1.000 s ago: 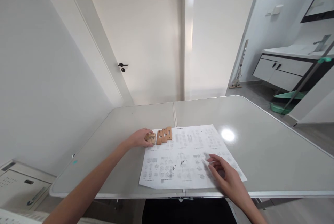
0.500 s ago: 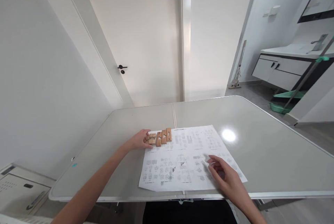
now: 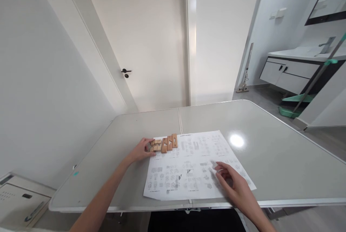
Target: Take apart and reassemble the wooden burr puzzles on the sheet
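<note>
Several small wooden pieces (image 3: 156,148) lie side by side at the upper left of a printed white sheet (image 3: 186,174). To their right, three longer wooden pieces with cutouts (image 3: 169,143) stand in a stepped row, edge to edge. My left hand (image 3: 142,150) is at the left end of the small pieces, thumb and fingers spread around their left side and touching them. Over the right part of the sheet, my right hand (image 3: 232,179) hovers or rests with its fingers loosely curved and apart, holding nothing.
The grey folding table (image 3: 270,160) has a seam down its middle and a metal rim. Behind it stands a white door (image 3: 151,44). A white cabinet (image 3: 24,199) is at the lower left; a green dustpan (image 3: 289,112) and a sink cabinet (image 3: 286,71) are at the right.
My left hand has shifted slightly left, its fingers now at the outer edge of the small pieces, which show more fully. My right hand stays in place.
</note>
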The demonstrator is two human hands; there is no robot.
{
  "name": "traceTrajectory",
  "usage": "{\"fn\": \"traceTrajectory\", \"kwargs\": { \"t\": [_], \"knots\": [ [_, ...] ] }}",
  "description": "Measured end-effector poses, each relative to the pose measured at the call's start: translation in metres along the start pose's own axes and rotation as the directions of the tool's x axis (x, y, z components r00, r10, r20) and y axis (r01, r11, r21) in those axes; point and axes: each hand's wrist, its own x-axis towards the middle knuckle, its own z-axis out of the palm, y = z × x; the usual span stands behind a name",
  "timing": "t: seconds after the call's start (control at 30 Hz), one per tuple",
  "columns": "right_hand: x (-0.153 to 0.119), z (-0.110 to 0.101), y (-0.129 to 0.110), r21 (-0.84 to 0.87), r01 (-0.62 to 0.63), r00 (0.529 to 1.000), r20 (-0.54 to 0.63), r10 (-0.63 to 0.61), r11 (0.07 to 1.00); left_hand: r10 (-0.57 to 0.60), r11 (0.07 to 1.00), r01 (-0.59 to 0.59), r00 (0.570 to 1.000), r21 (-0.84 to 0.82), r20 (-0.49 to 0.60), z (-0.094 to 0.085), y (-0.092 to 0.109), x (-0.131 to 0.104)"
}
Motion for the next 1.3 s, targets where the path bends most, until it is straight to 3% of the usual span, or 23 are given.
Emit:
{"fn": "traceTrajectory", "kwargs": {
  "t": [0.37, 0.57, 0.9, 1.1, 1.2, 1.3],
  "knots": [
    [0.002, 0.001, 0.003, -0.005, 0.001, 1.000, -0.013, -0.001, 1.000, 0.035, 0.999, -0.033, 0.997, 0.037, -0.067, 0.007, -0.011, -0.009],
    [0.005, -0.001, 0.009, -0.017, 0.019, 1.000, 0.018, -0.018, 1.000, 0.077, 0.991, -0.070, 0.995, 0.113, -0.057, 0.013, 0.003, -0.014],
    [0.001, 0.006, 0.004, 0.004, 0.007, 1.000, -0.006, -0.007, 1.000, 0.131, 0.977, -0.138, 0.990, 0.163, 0.054, 0.004, 0.021, 0.009],
    [0.003, 0.004, 0.010, 0.027, -0.006, 1.000, 0.011, 0.005, 1.000, 0.115, 0.983, -0.110, 0.993, 0.147, -0.026, 0.002, 0.018, -0.023],
    [0.005, 0.014, -0.006, 0.112, -0.034, 0.998, 0.055, 0.028, 0.993, 0.133, 0.984, -0.124, 0.989, 0.129, -0.064, 0.010, 0.036, -0.043],
    [0.011, 0.040, -0.042, 0.352, -0.129, 0.985, 0.150, 0.080, 0.927, 0.254, 0.966, -0.251, 0.966, 0.069, -0.047, 0.028, 0.079, -0.053]
  ]
}}
